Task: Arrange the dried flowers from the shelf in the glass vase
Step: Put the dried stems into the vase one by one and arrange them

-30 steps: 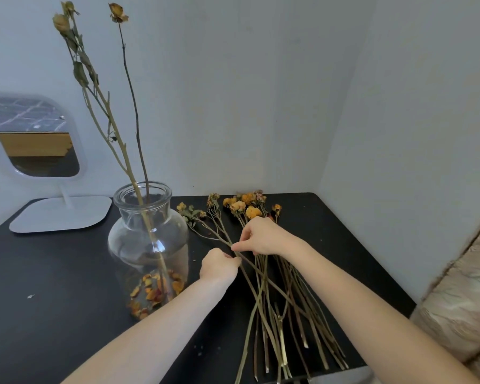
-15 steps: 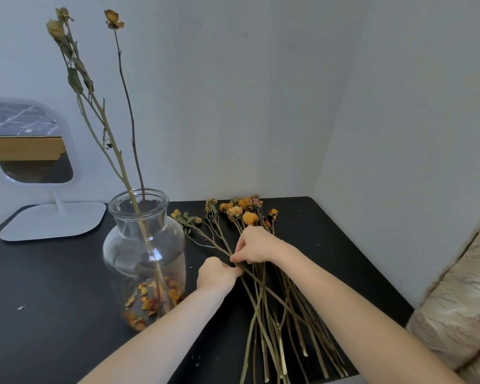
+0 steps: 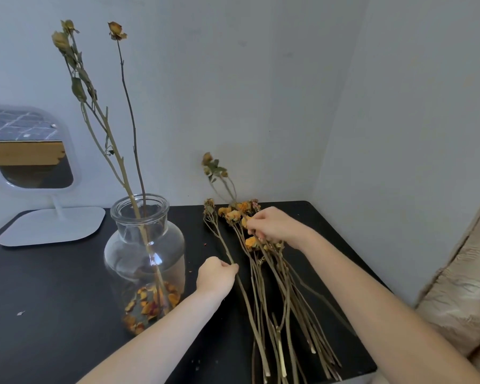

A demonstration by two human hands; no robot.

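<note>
Dried yellow-headed stems are being teased apart on the black tabletop (image 3: 53,314), one now separated from the bunch.

Head view: the left hand (image 3: 215,278) has its fingers pinched shut around a single olive-green dried stem (image 3: 222,242), which half a second ago lay tangled with the others; the right hand (image 3: 272,227) has slid up to the loose pile of dried flowers (image 3: 272,286), fingers curled among the orange heads, and a small sprig (image 3: 214,169) has lifted. Just left stands the clear glass vase (image 3: 144,245), already holding two tall stems (image 3: 117,128); a third looks ready to follow.
</note>
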